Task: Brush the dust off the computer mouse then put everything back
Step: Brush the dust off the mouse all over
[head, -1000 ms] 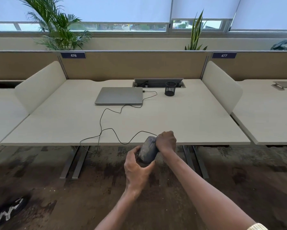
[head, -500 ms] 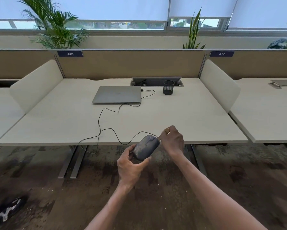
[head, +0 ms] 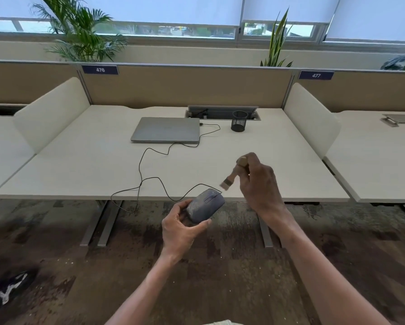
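Left hand (head: 181, 227) cups dusty mouse (head: 205, 207) just off desk edge (head: 173, 198), right hand (head: 259, 186) grips brush (head: 232, 174) above it; taut cable (head: 150, 184) could tug the laptop (head: 166, 129).

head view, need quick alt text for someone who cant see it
A person's left hand holds a dusty wired mouse off the desk's front edge while the right hand grips a small brush just above it. A closed laptop and mesh pen cup sit behind.

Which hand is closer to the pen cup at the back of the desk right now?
Right. The right hand, gripping the brush, is raised over the desk, nearer the pen cup. The left hand holds the mouse lower, off the desk's front edge.
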### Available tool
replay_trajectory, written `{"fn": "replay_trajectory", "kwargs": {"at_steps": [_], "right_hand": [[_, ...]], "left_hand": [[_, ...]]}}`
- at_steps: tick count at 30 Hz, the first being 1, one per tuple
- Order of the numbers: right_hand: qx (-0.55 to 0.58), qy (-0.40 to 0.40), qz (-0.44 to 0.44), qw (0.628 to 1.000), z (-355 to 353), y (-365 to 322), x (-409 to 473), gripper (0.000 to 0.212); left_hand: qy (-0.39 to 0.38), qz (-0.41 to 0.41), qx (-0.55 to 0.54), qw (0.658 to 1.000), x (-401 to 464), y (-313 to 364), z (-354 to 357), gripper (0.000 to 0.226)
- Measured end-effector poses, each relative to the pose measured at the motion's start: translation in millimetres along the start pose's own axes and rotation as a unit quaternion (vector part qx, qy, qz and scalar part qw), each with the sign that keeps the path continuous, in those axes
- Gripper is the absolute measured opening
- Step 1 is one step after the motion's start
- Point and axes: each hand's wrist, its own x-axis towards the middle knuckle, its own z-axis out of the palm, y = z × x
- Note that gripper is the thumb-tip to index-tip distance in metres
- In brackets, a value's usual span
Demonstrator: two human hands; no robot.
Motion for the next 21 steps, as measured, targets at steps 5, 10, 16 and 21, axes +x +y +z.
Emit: {"fn": "replay_trajectory", "kwargs": {"at_steps": [5, 10, 16, 21], "right_hand": [[0.074, -0.123, -0.115, 0.983, -12, -33, 3, 0.019], [0.071, -0.225, -0.197, 0.952, -8, -68, 6, 0.037], [-0.014, -0.28, -0.281, 0.918, 14, -86, 10, 0.044], [-0.053, -0.299, -0.312, 0.9, 29, -90, 15, 0.04]], "left_hand": [[-0.007, 0.016, 0.003, 1.0, -2, 5, 2, 0.066], [-0.013, 0.006, 0.021, 1.0, -2, 3, 4, 0.063], [-0.004, 0.009, 0.06, 0.998, -1, 7, 2, 0.054], [-0.02, 0.017, 0.065, 0.998, -2, 11, 2, 0.063]]}}
